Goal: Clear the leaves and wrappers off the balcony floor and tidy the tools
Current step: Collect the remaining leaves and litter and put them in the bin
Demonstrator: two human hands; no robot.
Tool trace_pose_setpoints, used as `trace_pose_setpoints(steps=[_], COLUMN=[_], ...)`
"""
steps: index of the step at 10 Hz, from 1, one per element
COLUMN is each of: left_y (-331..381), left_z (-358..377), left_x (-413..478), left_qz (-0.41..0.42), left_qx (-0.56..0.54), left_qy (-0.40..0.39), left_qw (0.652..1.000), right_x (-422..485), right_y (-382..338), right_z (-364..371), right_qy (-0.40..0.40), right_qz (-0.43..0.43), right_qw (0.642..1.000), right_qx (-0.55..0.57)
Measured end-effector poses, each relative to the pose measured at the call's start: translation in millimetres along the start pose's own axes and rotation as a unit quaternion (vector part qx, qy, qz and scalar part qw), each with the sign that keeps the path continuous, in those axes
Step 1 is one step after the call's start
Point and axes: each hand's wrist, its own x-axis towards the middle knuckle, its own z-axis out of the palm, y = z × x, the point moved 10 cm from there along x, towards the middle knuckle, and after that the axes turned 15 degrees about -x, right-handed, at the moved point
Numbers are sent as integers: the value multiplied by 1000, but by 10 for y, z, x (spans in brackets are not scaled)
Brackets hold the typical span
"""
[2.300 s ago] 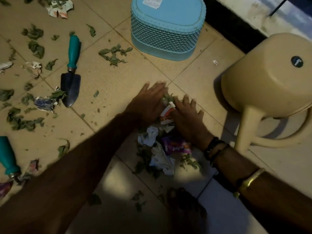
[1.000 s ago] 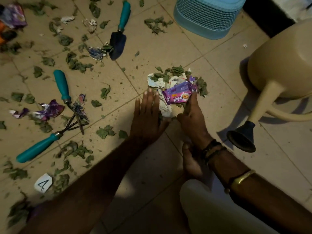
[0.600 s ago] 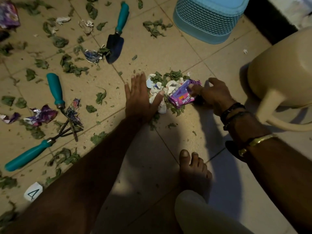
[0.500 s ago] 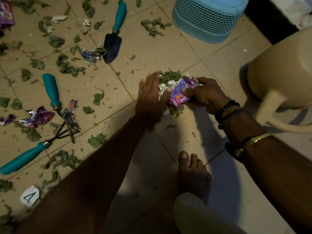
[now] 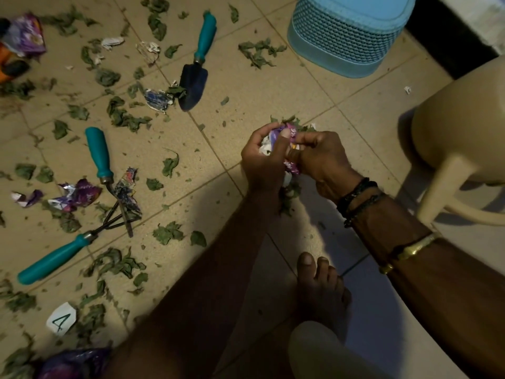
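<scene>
Together, both hands (image 5: 292, 157) cupping litter (image 5: 276, 135)

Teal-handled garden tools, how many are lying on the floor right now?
3. A trowel lies at the top centre near the blue basket. A narrow weeder lies at the left, its tip crossing the hand rake below it. Others may lie outside the frame.

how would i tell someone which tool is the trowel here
Start at the blue basket at the top. Left of it lies the trowel, teal handle pointing up. Unlike the two teal-handled tools further left, it has a broad dark scoop blade.
</scene>
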Motion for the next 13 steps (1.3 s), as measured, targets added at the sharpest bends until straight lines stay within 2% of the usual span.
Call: trace_pose_setpoints(steps=[1, 2, 3, 4, 5, 6, 7, 8, 9, 10, 11, 12, 13], left_y=[-66, -106, -31, 62, 187, 150, 207, 260, 330, 261, 299, 255, 324], left_z=[-249, -360, -452, -532, -663, -782, -924, -956, -1020, -1094, -1185, -1278, -1374], left_x=[66, 115, 182, 186, 86, 4, 43, 70, -137, -132, -17, 34, 20], left_qz=[-77, -138, -188, -195, -212, -245, -220, -211, -259, -269, -217, -200, -161], left_qx=[-124, -227, -331, -347, -334, -312, -362, -382, -368, -363, -373, -373, -404], left_qy=[62, 89, 85, 75, 65, 76, 74, 67, 139, 153, 92, 71, 59], left_qw=[987, 960, 921, 914, 916, 915, 903, 897, 882, 879, 897, 903, 898], right_x=[-140, -154, -49, 51, 193, 311, 500, 493, 27, -346, -206, 0, -103], right_y=[-296, -405, -304, -125, 92, 118, -126, -283, -326, -250, -157, 140, 475], right_z=[124, 23, -307, -462, -379, -128, 273, 569, 1071, 1169, 543, -8, 49], right_qy=[-87, -86, 30, 101, 108, 71, 26, -31, -102, -126, -1, 140, 120], right_qz=[-41, -52, -72, -98, -136, -164, -232, -286, -421, -479, -378, -228, -136], right_qw=[993, 991, 995, 989, 960, 934, 897, 862, 777, 759, 878, 908, 913], right_qx=[62, 89, 66, -33, -220, -310, -376, -417, -457, -422, -294, -322, -364])
